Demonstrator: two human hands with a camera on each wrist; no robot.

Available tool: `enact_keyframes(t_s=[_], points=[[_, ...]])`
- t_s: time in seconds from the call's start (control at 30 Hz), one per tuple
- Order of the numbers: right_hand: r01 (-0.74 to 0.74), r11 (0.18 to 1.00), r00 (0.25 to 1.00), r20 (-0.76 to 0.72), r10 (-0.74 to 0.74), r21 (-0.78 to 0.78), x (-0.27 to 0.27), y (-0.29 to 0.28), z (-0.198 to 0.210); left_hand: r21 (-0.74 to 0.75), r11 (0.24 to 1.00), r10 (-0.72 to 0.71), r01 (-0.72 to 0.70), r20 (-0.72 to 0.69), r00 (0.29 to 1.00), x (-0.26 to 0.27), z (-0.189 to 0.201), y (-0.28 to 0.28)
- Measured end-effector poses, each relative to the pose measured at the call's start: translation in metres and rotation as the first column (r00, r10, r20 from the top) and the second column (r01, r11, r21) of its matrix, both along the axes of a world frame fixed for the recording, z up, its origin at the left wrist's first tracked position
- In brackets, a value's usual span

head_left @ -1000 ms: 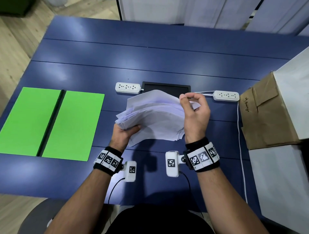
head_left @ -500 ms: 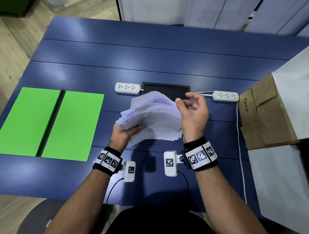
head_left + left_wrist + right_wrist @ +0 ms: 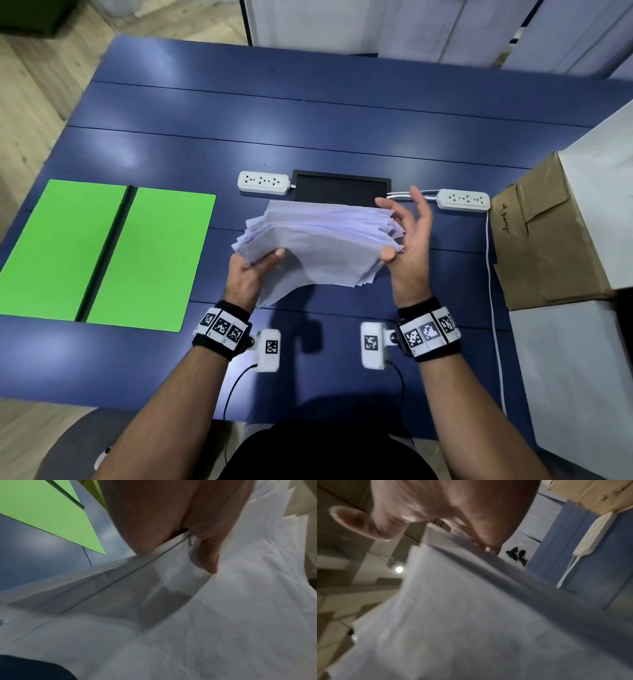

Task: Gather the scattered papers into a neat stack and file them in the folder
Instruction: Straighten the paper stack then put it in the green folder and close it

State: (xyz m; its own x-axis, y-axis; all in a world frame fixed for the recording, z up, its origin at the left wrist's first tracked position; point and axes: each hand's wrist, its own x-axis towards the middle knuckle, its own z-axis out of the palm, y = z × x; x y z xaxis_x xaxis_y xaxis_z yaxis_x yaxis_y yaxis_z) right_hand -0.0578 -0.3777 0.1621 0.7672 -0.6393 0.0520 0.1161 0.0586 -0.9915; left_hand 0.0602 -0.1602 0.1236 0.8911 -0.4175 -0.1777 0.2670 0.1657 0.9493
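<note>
Hands: left hand (image 3: 251, 270) grips the papers (image 3: 318, 240) above the bench (image 3: 342, 113) – right hand (image 3: 407, 236) spread flat against their uneven edge – green folder (image 3: 102, 253) lies open well left

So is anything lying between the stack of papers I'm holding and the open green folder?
Nothing visible. Only bare blue table separates the papers in your left hand from the open green folder on the left.

A dark blue table (image 3: 342, 113) carried an open green folder (image 3: 102, 253), two white power strips (image 3: 263, 182) and a black tray (image 3: 340, 188).
</note>
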Motion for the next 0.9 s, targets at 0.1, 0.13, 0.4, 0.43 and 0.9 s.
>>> enact_keyframes(t_s=[0.1,0.13,0.4,0.43,0.9], points=[[-0.12,0.992,0.981,-0.152,0.122,0.022,-0.011,-0.005,-0.024,-0.013,1.0,-0.021,0.02,-0.015,1.0,-0.001,0.007,-0.003],[-0.133,0.991,0.973,-0.185,0.136,0.026,-0.013,-0.003,-0.029,0.007,0.999,-0.032,0.032,-0.001,1.0,0.0,0.007,-0.003],[-0.111,0.993,0.974,-0.196,0.114,0.026,-0.019,-0.003,-0.034,0.139,0.978,-0.159,0.152,0.039,0.987,0.003,0.007,0.005],[-0.131,0.991,0.973,-0.19,0.132,0.016,-0.02,-0.004,-0.032,0.156,0.975,-0.168,0.158,0.052,0.984,0.003,0.008,0.006],[-0.123,0.992,0.973,-0.194,0.125,0.019,-0.017,-0.005,-0.031,0.086,0.97,0.198,-0.227,0.266,0.944,-0.01,0.054,-0.012]])
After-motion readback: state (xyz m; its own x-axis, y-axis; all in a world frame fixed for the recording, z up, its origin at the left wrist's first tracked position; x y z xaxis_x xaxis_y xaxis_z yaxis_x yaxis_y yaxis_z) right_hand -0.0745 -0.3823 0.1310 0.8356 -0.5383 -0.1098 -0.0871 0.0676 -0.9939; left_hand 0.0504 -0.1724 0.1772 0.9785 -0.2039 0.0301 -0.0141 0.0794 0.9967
